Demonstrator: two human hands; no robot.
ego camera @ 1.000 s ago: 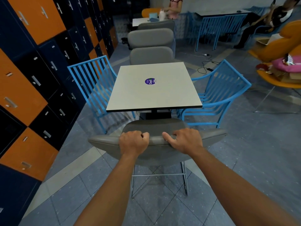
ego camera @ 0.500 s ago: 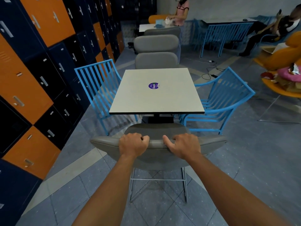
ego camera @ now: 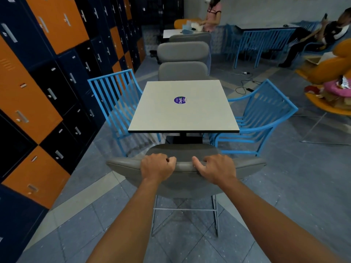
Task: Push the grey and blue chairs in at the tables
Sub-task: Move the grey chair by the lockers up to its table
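A grey padded chair [ego camera: 123, 166] on thin metal legs stands in front of me at the near side of a square pale table [ego camera: 182, 116] with a purple sticker. My left hand [ego camera: 156, 167] and my right hand [ego camera: 216, 167] both grip the top edge of its backrest. Its seat front reaches just under the table's near edge. A blue slatted chair [ego camera: 114, 95] stands at the table's left side and another blue chair [ego camera: 266, 111] at its right, angled outward. A second grey chair [ego camera: 183, 71] sits at the far side.
Orange and dark blue lockers [ego camera: 43, 95] line the left wall close to the left blue chair. More grey chairs and a further table lie behind. A cable [ego camera: 245, 84] trails on the floor at the right. Orange chairs [ego camera: 330, 103] with clutter stand far right; two people are at the back.
The view has drawn nearer to the table and the grey chair has slid forward with my hands, its seat now nearer the table edge. My grip is unchanged.
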